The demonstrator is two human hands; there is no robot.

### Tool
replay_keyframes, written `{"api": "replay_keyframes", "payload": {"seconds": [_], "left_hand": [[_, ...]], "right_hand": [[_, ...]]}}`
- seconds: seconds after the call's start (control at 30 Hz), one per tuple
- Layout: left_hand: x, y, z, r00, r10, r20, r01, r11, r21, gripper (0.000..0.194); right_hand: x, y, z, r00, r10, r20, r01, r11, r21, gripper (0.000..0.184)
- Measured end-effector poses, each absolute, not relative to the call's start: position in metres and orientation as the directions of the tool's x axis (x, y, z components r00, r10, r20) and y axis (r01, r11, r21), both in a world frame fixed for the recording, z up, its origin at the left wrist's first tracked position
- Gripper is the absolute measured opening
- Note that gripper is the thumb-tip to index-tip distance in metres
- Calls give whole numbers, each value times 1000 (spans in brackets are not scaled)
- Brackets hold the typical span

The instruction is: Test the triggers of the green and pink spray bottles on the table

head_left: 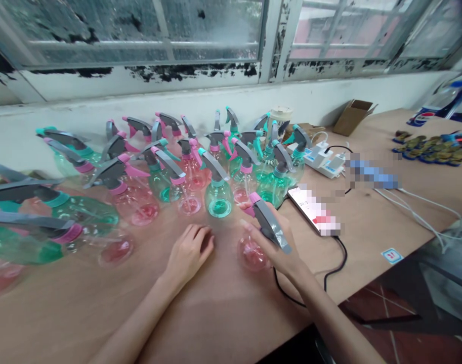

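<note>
My right hand (282,237) is wrapped round a clear pink spray bottle (253,253) with a grey and pink trigger head. The bottle stands upright on the brown tabletop, and my fingers hide part of its neck and side. To its left, my left hand (191,253) rests on the table, fingers loosely curled with a gap at the thumb and nothing visible in them. Just beyond the hands is a green spray bottle (218,199) with a teal nozzle. A pink spray bottle (187,197) stands beside it.
Many more pink and green spray bottles crowd the back and left, some lying down. A phone (310,207) with a black cable lies at right. Behind it are white chargers (325,159), a cardboard box (354,117), a power bank-like blurred blue item and small dark-gold objects (431,149).
</note>
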State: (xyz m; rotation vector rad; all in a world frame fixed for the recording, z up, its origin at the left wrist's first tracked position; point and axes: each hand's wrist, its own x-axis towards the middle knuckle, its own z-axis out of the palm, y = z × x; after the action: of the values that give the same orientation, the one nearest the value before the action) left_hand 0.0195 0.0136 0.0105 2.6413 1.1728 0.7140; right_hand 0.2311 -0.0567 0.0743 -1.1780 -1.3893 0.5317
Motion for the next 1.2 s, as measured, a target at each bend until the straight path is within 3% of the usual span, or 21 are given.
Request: {"api": "replay_keyframes", "payload": {"seconds": [0.2, 0.4, 0.6, 0.93, 1.2], "left_hand": [[22, 14, 5, 618, 713, 333, 664, -699, 265, 26], [27, 5, -2, 644, 703, 302, 684, -706, 184, 40], [34, -5, -6, 648, 713, 268, 716, -690, 105, 50], [34, -2, -6, 652, 714, 256, 714, -691, 108, 49], [34, -2, -4, 645, 718, 262, 718, -687, 113, 46]], "right_hand": [[230, -58, 75, 198, 883, 426, 317, 354, -880, 19], [239, -78, 69, 221, 916, 334, 339, 249, -907, 22], [244, -83, 66, 222, 914, 339, 355, 249, -901, 21], [247, -81, 64, 216, 914, 343, 410, 234, -881, 15], [243, -81, 62, 212, 904, 372, 406, 265, -875, 29]]}}
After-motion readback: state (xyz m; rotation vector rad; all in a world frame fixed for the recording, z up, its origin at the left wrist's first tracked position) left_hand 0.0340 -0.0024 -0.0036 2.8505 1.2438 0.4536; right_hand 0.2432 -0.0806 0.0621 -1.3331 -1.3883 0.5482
